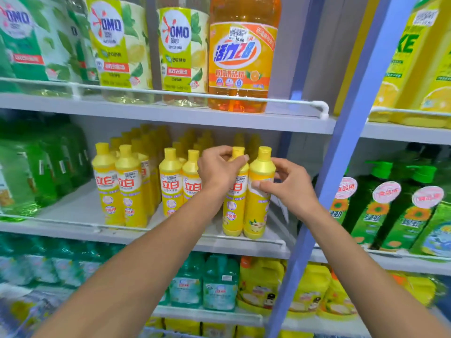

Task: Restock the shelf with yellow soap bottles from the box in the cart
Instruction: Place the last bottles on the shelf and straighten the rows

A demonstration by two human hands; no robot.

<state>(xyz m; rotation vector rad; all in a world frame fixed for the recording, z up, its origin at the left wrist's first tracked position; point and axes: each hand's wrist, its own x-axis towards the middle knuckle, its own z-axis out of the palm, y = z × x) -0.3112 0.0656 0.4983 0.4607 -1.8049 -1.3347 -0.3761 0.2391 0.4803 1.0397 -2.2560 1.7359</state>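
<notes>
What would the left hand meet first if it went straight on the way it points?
The left hand holds a yellow bottle; straight on, the bottles behind it come next, though depth is unclear.

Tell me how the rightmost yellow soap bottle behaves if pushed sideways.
The tall yellow plastic soap bottle looks narrow-based, so it probably tips rather than slides. Its glossy skin likely feels slick under the right hand. The neighbouring yellow bottle, in the left hand, should block a leftward fall.

Soap bottles (170, 184) on shelf (73, 211) (in rows)
</notes>
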